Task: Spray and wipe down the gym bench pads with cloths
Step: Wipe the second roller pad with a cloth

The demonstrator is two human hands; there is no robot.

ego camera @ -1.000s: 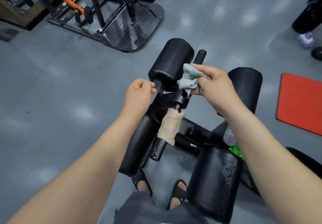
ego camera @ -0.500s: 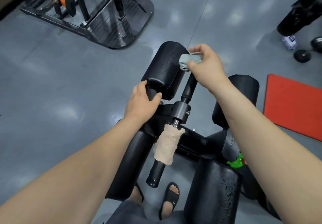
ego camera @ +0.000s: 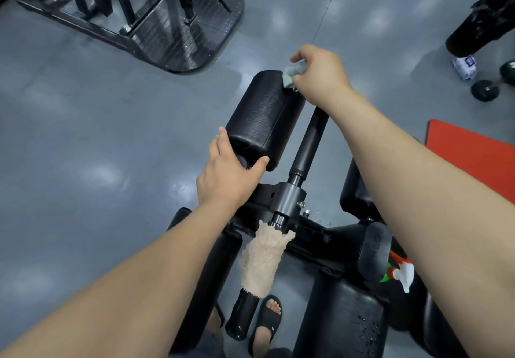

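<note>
Observed: right hand bunches the limp grey cloth on the roller pad's far end; left hand clasps the near end, steadying firm, probably slick vinyl.

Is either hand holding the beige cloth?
No, the beige cloth hangs on the black bar; the left hand grips the roller pad, the right hand holds a grey cloth.
</note>
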